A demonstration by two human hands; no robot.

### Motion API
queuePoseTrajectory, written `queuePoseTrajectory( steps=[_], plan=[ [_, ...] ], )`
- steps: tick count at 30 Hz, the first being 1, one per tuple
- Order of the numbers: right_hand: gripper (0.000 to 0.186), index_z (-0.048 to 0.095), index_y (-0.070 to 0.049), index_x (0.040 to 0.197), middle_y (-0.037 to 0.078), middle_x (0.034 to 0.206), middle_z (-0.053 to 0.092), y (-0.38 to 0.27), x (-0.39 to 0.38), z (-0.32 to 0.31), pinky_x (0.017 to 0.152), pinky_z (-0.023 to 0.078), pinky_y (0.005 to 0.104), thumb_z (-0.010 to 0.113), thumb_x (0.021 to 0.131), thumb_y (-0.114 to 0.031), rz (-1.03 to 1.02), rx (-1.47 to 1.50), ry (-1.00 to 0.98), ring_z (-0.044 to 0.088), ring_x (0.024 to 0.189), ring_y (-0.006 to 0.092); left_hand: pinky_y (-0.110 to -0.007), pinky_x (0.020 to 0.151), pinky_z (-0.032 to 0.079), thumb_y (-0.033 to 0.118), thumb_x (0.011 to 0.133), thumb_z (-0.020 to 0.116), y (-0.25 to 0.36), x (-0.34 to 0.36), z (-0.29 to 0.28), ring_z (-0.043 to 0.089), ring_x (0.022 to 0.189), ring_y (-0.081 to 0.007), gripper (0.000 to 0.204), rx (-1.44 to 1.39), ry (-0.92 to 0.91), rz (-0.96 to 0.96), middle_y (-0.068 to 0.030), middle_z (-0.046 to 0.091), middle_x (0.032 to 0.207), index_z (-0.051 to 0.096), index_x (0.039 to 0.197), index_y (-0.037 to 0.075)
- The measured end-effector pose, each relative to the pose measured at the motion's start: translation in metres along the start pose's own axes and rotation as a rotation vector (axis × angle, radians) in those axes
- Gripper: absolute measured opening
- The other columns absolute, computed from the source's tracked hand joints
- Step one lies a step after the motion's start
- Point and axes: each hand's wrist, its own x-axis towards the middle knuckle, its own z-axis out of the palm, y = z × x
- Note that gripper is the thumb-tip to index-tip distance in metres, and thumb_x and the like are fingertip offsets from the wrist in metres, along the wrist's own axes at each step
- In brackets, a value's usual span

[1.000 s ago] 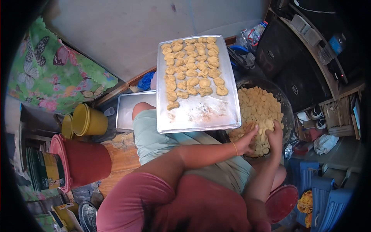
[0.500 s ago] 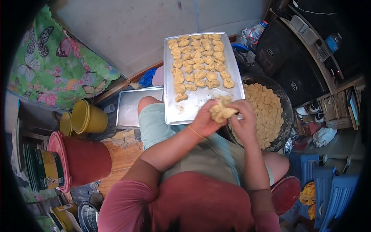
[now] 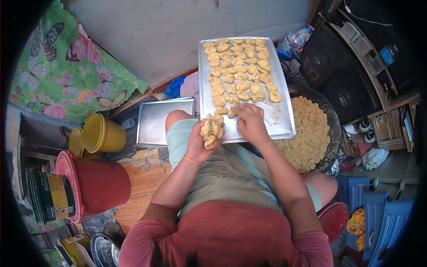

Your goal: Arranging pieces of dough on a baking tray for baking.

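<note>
A metal tray rests across my lap, its far part covered by rows of shaped yellow dough pieces. My left hand is closed around a clump of several dough pieces by the tray's near left corner. Over the row nearest me, my right hand reaches down with its fingertips on a single dough piece, which touches the tray; the fingers partly cover it. To the right of the tray stands a dark round basin holding a heap of similar dough pieces.
A second metal tray lies on the left, beyond my knee. Yellow buckets and a large red bucket stand at the left. Black speakers and a shelf are at the right, with blue plastic chairs nearer.
My hands have separated. The left has drawn back left with the dough clump, while the right has moved onto the tray with one piece. The view has shifted slightly.
</note>
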Motion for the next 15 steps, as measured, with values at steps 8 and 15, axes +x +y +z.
queuePoseTrajectory(
  steps=[8,15],
  plan=[
    [0.019,0.068,-0.005,0.102,0.011,0.096,0.067,-0.003,0.007,-0.023,0.08,0.05,0.0345,0.067,0.086,-0.014,0.323,0.799,-0.19,0.063,0.091,0.0261,-0.027,0.05,0.046,0.035,0.092,0.046,-0.012,0.019,0.007,0.062,0.083,-0.0243,0.038,0.007,-0.173,-0.11,-0.0145,0.063,0.104,0.054,0.117,0.007],
    [0.012,0.07,-0.004,0.087,0.012,0.094,0.066,0.028,0.013,-0.018,0.081,0.046,0.042,0.07,0.077,-0.011,0.043,0.055,0.165,0.059,0.086,0.0316,-0.027,0.05,0.045,0.035,0.092,0.048,-0.01,0.028,0.012,0.062,0.085,-0.0244,0.038,-0.046,-0.137,-0.127,-0.0144,0.063,0.106,0.054,0.118,0.009]
  ],
)
